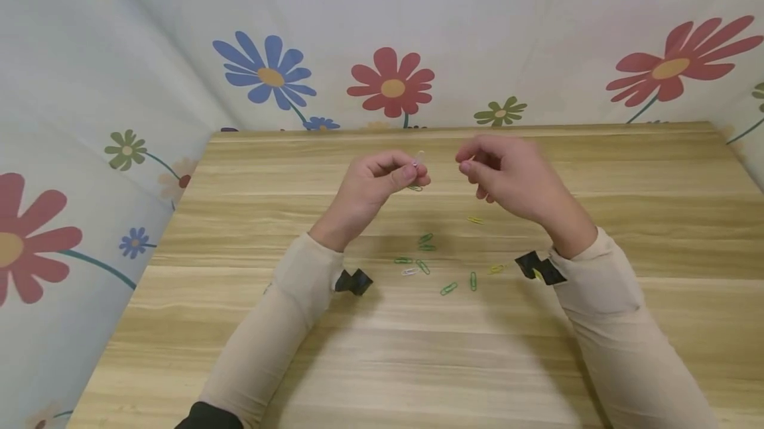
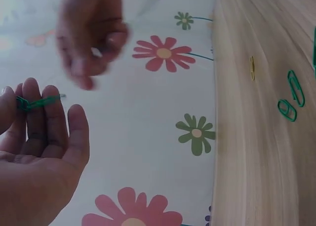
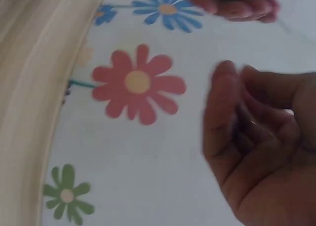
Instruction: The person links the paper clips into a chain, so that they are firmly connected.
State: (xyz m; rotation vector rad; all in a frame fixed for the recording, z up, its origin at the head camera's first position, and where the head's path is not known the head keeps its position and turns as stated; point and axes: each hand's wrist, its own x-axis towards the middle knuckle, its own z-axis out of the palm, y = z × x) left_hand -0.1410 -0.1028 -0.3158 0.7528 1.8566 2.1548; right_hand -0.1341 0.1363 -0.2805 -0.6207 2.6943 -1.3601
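Note:
My left hand [image 1: 376, 180] is raised over the far part of the table and pinches linked paper clips between thumb and fingers. A pale paper clip [image 1: 420, 156] sticks up above the fingertips in the head view. Green paper clips [image 2: 39, 103] lie across the inside of those fingers in the left wrist view, partly hidden by the thumb. To the right, apart from them, hovers my right hand [image 1: 516, 174]. Its fingers [image 3: 222, 102] are loosely bent, the thumb near the forefinger, and nothing shows between them.
Several loose paper clips lie on the wooden table [image 1: 382, 363] below the hands: green ones [image 1: 449, 288], a white one [image 1: 410, 272] and yellow ones [image 1: 475, 220]. A flower-printed cloth [image 1: 334, 4] hangs behind the table and at its sides.

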